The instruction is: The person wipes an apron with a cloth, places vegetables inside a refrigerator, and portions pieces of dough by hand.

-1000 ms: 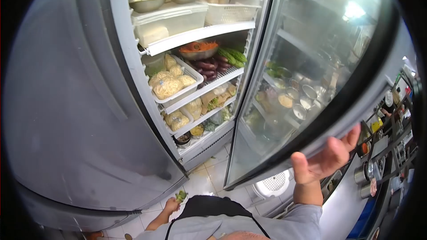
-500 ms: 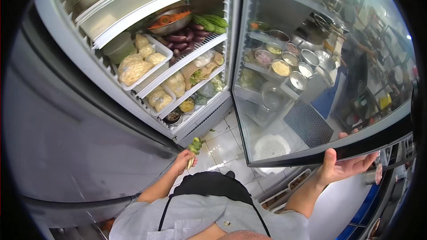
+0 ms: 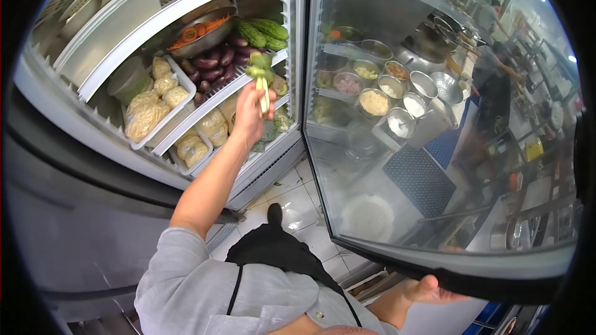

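Note:
My left hand [image 3: 251, 111] is closed round a small bunch of green vegetable [image 3: 261, 74] with pale stems, its kind unclear. The arm is stretched toward the open fridge, and the bunch shows in front of the shelf with purple eggplants [image 3: 211, 65]. My right hand [image 3: 428, 290] is at the free edge of the glass fridge door [image 3: 385, 254], thumb up against it, with the fingers partly hidden behind the edge. Near the eggplants are green bitter melons [image 3: 264, 32] and a metal bowl [image 3: 208, 43] of carrots, some shredded.
A white tray [image 3: 180, 111] holds bagged noodles [image 3: 148, 113]. A grey fridge door [image 3: 93, 223] stands at the left. Bowls of ingredients [image 3: 375, 102], a blue mat [image 3: 419, 180] and people appear in the glass at right. White tiles [image 3: 292, 208] cover the floor.
My left hand has risen with the green bunch from low by the floor to the shelves. My body is closer to the fridge, and my right hand now appears lower, still at the door.

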{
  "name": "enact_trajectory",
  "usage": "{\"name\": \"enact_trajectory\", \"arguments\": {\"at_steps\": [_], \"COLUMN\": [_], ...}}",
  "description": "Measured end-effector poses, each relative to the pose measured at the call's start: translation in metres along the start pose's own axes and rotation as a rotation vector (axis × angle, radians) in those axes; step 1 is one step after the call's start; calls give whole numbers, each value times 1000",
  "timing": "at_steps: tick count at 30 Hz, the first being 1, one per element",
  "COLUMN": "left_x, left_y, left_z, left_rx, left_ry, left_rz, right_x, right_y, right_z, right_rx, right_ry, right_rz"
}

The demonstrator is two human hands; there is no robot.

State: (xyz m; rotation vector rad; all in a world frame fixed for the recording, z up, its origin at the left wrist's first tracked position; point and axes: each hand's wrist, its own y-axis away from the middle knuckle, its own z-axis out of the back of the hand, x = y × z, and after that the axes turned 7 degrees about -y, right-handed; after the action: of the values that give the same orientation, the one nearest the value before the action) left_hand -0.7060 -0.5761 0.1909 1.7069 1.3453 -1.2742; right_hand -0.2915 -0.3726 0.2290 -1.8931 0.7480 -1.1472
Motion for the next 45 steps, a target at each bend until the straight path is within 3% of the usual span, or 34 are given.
{"name": "enact_trajectory", "arguments": {"at_steps": [6,14,17,20,23,29,45], "left_x": [-29,-34,-34,-18,-28,-35,-33], "left_y": [-174,-370,-393,-432,-446,-448,-464], "left_z": [-31,8,7,14,18,6,7], "left_rx": [-100,-302,-502,-728,-735,-789,-759], "left_ry": [190,370,227,4,-299,-72,-138], "left_rz": [30,-14,-108,-367,-360,-211,-200], "right_x": [11,-2,-7,-7,-8,-7,-5], "right_y": [0,10,11,12,13,13,11], "right_z": [-14,-31,-38,-40,-43,-47,-53], "right_rx": [-85,-104,-102,-104,-111,-108,-101], "right_ry": [159,342,380,416,443,471,511], "right_rz": [-81,-116,-124,-132,-132,-137,-150]}}
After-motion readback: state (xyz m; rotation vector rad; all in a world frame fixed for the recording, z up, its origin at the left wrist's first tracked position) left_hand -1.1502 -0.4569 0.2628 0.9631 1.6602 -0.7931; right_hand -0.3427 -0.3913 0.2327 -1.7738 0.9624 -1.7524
